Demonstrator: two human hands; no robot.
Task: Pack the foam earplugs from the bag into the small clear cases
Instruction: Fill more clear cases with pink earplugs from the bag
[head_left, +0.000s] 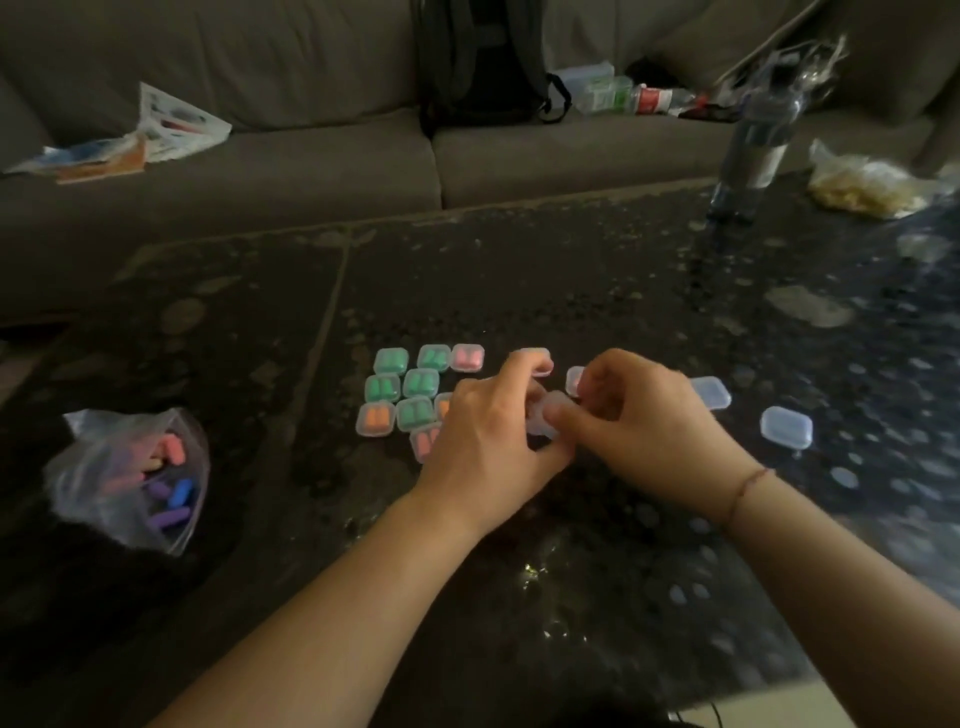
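Note:
Both hands meet over the middle of the dark table and hold one small clear case (545, 418) between them. My left hand (488, 441) grips its left side; my right hand (644, 421) pinches its right edge. What is inside the case is hidden by fingers. To the left lies a cluster of filled cases (410, 395) with green, orange and pink earplugs. Two empty clear cases (787, 427) (712, 391) lie to the right. The clear bag (130, 478) with pink, blue and purple earplugs sits at the left.
A water bottle (753, 140) stands at the far right of the table (571, 270), beside a plastic bag of yellowish contents (867, 187). Behind the table is a sofa (311, 171) with a black backpack (483, 62), papers (156, 130) and containers.

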